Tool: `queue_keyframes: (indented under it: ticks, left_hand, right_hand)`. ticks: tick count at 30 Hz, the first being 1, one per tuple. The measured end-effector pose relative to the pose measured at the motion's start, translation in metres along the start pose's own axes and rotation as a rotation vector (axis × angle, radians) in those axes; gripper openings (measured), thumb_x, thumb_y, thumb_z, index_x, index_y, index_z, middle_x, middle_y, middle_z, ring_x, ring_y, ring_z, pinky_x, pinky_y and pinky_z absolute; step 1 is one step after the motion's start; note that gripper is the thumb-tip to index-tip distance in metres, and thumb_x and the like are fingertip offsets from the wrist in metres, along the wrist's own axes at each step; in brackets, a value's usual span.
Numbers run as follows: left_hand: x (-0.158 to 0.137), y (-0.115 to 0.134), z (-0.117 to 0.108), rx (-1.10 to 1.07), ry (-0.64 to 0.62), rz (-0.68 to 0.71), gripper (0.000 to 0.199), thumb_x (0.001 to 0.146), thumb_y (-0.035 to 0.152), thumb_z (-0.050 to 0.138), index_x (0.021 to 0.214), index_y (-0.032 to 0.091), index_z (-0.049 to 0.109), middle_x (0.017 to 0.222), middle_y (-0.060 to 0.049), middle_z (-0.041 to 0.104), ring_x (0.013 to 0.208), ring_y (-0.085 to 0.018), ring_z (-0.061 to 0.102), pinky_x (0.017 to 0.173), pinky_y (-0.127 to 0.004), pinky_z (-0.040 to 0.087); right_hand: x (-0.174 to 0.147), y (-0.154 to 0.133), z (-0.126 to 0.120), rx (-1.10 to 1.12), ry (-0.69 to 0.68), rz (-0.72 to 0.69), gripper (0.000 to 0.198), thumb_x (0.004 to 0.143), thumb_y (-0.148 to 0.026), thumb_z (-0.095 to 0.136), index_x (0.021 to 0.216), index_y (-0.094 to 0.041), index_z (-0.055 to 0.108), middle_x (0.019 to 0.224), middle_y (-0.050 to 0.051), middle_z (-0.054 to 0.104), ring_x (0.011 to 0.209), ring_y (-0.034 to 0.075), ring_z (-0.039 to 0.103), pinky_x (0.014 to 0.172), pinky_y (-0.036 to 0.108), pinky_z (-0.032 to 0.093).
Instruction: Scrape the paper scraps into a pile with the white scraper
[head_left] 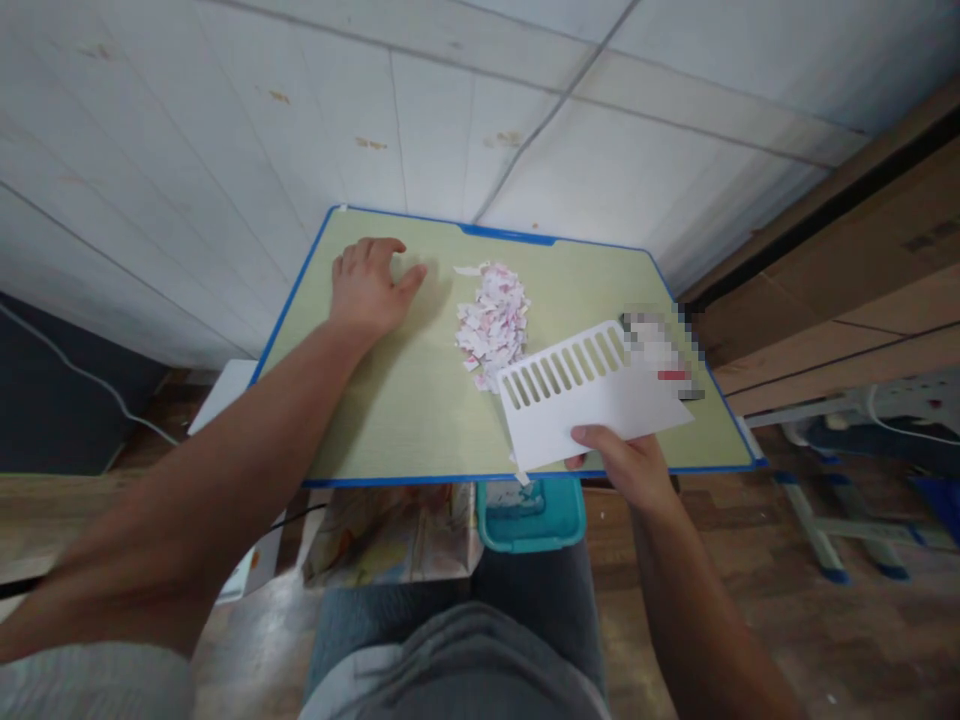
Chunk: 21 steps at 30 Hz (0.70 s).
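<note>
My right hand (626, 462) pinches the lower edge of a flat white card (600, 400) with a row of slots cut along its far side. The card's left end meets the near edge of a heap of torn paper scraps (495, 320), white with pink marks. To the left of the heap, my left hand (373, 285) is held over the board with fingers bent and thumb apart, nothing in it. One small scrap (522, 478) lies at the board's front edge, below the card.
The folding table (390, 420) has a blue rim and stands against a white panelled wall (450, 130). A teal plastic bin (532, 515) sits under its front edge, above my lap. A blurred-out item (660, 350) lies at the right. Cardboard boxes (847, 270) stand beyond.
</note>
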<state>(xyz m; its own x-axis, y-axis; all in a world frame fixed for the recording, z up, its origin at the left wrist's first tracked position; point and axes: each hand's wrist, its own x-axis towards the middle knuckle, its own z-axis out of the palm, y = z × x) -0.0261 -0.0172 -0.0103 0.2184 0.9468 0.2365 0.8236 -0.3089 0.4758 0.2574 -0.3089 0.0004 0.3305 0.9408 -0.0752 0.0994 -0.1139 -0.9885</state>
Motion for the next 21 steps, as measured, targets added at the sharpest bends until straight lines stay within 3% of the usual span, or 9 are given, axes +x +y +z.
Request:
queue_keyframes:
  ticks: [6, 10, 17, 21]
  left_hand:
    - [-0.004, 0.001, -0.006, -0.015, 0.025, 0.007, 0.060, 0.119, 0.065, 0.049, 0.168, 0.035, 0.067, 0.177, -0.012, 0.072, 0.172, -0.040, 0.056, 0.147, -0.063, 0.042]
    - [0.000, -0.002, -0.005, -0.008, 0.044, 0.011, 0.054, 0.121, 0.061, 0.056, 0.168, 0.038, 0.066, 0.176, -0.012, 0.072, 0.170, -0.041, 0.058, 0.146, -0.062, 0.044]
    - [0.016, -0.022, 0.020, -0.128, 0.220, 0.061, 0.038, 0.112, 0.047, 0.072, 0.146, 0.031, 0.071, 0.160, -0.017, 0.079, 0.161, -0.045, 0.066, 0.143, -0.065, 0.048]
    - [0.021, -0.026, 0.028, -0.146, 0.251, 0.060, 0.034, 0.111, 0.044, 0.073, 0.142, 0.029, 0.072, 0.159, -0.018, 0.079, 0.159, -0.044, 0.068, 0.145, -0.065, 0.047]
  right_hand:
    - [0.001, 0.003, 0.001, 0.091, 0.033, 0.046, 0.019, 0.074, -0.038, 0.093, 0.075, -0.024, 0.080, 0.057, 0.000, 0.074, 0.045, 0.022, 0.067, 0.046, 0.033, 0.060]
    - [0.005, 0.008, 0.000, 0.098, 0.030, 0.013, 0.019, 0.078, -0.038, 0.092, 0.076, -0.025, 0.079, 0.056, -0.001, 0.073, 0.047, 0.021, 0.068, 0.051, 0.033, 0.060]
    - [0.008, 0.011, 0.007, 0.007, 0.050, -0.046, 0.027, 0.083, -0.046, 0.091, 0.071, -0.026, 0.079, 0.060, 0.003, 0.077, 0.054, 0.023, 0.071, 0.059, 0.036, 0.063]
    - [0.010, 0.012, 0.010, -0.030, 0.050, -0.066, 0.031, 0.084, -0.051, 0.091, 0.070, -0.026, 0.080, 0.062, 0.005, 0.078, 0.057, 0.025, 0.073, 0.063, 0.038, 0.065]
